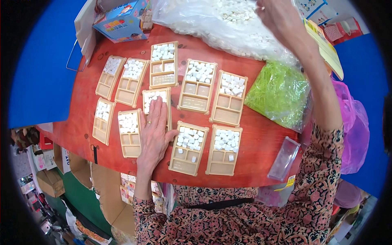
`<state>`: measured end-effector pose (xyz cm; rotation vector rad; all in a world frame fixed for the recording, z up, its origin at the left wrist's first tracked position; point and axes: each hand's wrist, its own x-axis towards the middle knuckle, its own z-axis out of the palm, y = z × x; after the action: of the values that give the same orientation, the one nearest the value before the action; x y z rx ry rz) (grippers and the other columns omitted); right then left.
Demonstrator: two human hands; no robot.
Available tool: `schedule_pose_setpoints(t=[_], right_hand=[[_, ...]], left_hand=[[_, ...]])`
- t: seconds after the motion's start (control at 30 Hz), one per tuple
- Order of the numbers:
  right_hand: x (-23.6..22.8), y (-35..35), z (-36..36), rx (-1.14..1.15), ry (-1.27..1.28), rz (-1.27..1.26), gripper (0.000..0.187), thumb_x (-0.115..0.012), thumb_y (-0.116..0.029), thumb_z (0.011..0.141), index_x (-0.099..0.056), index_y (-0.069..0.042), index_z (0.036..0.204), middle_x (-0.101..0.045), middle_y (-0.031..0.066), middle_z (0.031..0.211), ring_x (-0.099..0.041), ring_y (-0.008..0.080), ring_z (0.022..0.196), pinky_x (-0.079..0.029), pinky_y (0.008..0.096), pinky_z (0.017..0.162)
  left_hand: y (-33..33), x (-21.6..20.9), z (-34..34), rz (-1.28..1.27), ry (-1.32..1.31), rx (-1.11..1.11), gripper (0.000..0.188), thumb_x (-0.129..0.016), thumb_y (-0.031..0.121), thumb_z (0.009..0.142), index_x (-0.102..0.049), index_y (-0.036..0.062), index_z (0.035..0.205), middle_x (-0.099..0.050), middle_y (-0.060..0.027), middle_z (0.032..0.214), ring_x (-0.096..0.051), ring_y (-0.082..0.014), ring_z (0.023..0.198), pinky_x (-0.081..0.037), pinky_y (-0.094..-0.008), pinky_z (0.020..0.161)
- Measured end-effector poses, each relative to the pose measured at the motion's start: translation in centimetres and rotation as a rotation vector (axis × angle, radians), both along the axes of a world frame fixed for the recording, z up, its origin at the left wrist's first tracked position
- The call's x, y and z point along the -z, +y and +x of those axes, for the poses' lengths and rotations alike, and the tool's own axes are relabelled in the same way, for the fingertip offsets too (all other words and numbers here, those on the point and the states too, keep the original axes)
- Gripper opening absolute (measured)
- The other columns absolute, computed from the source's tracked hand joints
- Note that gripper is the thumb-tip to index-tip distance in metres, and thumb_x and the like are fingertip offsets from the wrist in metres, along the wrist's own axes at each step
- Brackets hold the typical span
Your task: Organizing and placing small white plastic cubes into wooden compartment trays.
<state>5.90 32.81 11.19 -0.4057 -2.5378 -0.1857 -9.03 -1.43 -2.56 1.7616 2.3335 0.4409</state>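
My left hand lies flat with its fingers stretched over a beige compartment tray in the middle of the table. Its fingertips rest on the small white block-like pieces in that tray's large compartment. At the top edge, my right hand is over a clear plastic bag full of the same white pieces; its fingers are blurred and partly cut off. Several similar trays surround my left hand, white pieces in their large compartments. In two near trays, a few pieces lie in the small compartments.
A green plastic-wrapped pack lies on the right of the red table, with a clear plastic box near the front edge. A blue printed box stands at the back left. A pink plastic bag hangs at the right.
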Motion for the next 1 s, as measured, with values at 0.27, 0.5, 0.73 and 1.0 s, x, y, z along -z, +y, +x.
schedule_pose_setpoints(t=[0.27,0.5,0.73,1.0], right_hand=[[5.2,-8.6,2.5,0.042,-0.658,-0.725,0.009,-0.064,-0.006,0.078,-0.063,0.003,0.079,-0.063,0.0199,0.073,-0.063,0.0357,0.074,-0.049,0.042,0.068],[8.5,-8.8,4.1,0.059,-0.552,-0.667,0.01,-0.067,-0.006,0.074,-0.063,0.001,0.082,-0.064,0.0186,0.082,-0.061,0.0355,0.085,-0.048,0.0427,0.075],[9.3,-8.4,4.9,-0.008,-0.473,-0.602,0.012,-0.067,-0.006,0.075,-0.064,0.001,0.083,-0.064,0.0189,0.082,-0.061,0.0368,0.083,-0.048,0.0429,0.074],[7.7,-7.1,5.7,0.029,-0.293,-0.64,0.014,-0.066,-0.008,0.078,-0.064,0.004,0.084,-0.063,0.0197,0.078,-0.061,0.0373,0.079,-0.048,0.0424,0.072]], left_hand=[[-0.1,-0.3,-0.6,0.016,-0.013,0.02,0.084,-0.069,0.03,0.077,-0.029,-0.001,0.144,-0.023,-0.0143,0.154,-0.019,-0.0303,0.143,-0.014,-0.0546,0.114],[4.7,-3.8,1.4,-0.011,0.019,0.198,0.086,-0.067,0.036,0.078,-0.027,-0.0001,0.145,-0.024,-0.0156,0.153,-0.021,-0.0313,0.142,-0.016,-0.0539,0.113],[11.2,-2.1,4.2,0.121,0.115,0.494,0.076,-0.062,0.044,0.081,-0.041,-0.0055,0.135,-0.035,-0.018,0.146,-0.026,-0.0312,0.14,-0.028,-0.0525,0.109],[12.2,-1.2,4.5,0.118,0.266,0.539,0.07,-0.059,0.045,0.084,-0.045,-0.005,0.131,-0.035,-0.0189,0.145,-0.029,-0.0313,0.138,-0.03,-0.0551,0.108]])
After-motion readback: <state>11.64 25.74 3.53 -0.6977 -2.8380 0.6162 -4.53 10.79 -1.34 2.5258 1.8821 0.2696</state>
